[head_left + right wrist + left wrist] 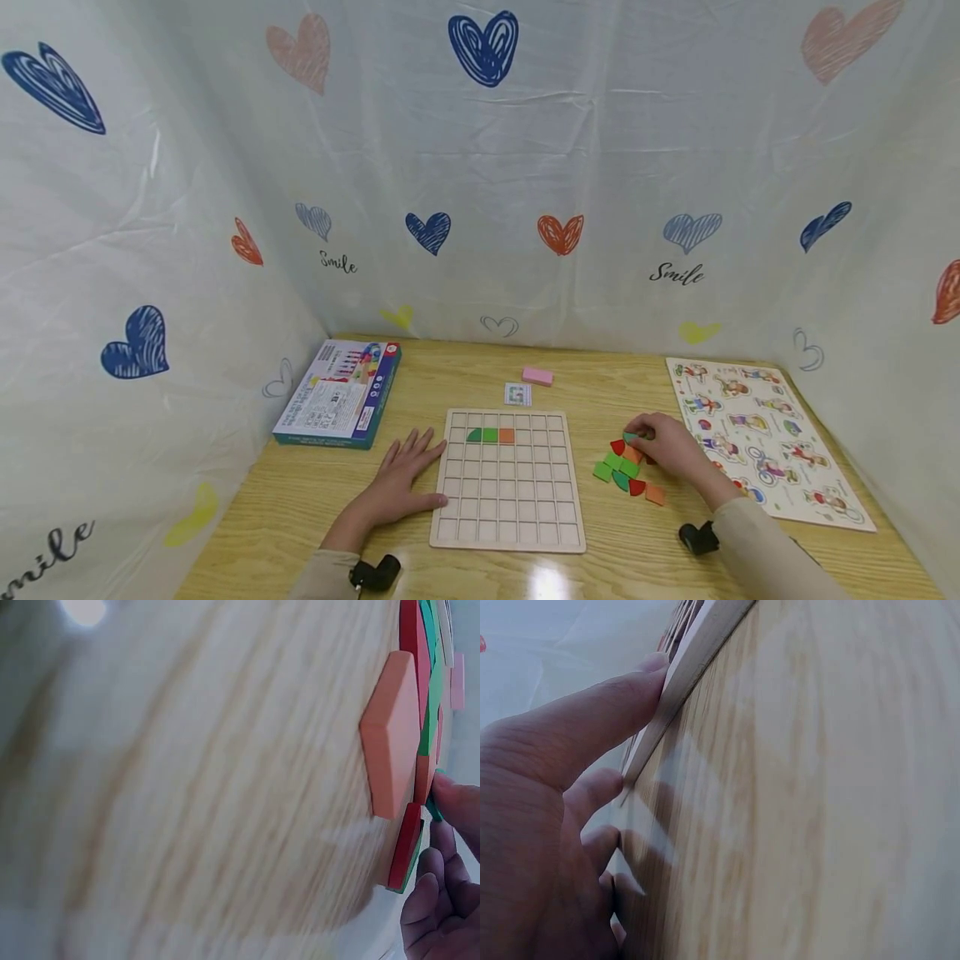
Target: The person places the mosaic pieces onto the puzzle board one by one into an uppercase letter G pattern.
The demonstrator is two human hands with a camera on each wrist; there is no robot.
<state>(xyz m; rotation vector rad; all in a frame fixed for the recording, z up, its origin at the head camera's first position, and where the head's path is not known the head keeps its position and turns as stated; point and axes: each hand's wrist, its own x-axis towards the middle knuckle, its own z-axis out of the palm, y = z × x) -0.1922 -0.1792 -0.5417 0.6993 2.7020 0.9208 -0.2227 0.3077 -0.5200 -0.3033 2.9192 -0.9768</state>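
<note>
A wooden grid board [507, 490] lies on the table. In its second row sit a teal-green quarter-circle tile [474, 435], a green square tile [490, 435] and an orange square tile [507, 436], side by side. My left hand [401, 479] rests on the table with fingers spread, its thumb touching the board's left edge, as the left wrist view also shows. Right of the board, my right hand [667, 446] pinches a teal-green tile [628, 437] between thumb and finger, at the far side of a loose group of red, green and orange tiles [628, 468].
Beyond the board lie a small pattern card [517, 394] and a pink block [537, 377]. A boxed set [337, 392] is at the back left. To the right lies a picture puzzle board [772, 442]. A curtain with hearts [480, 167] surrounds the table.
</note>
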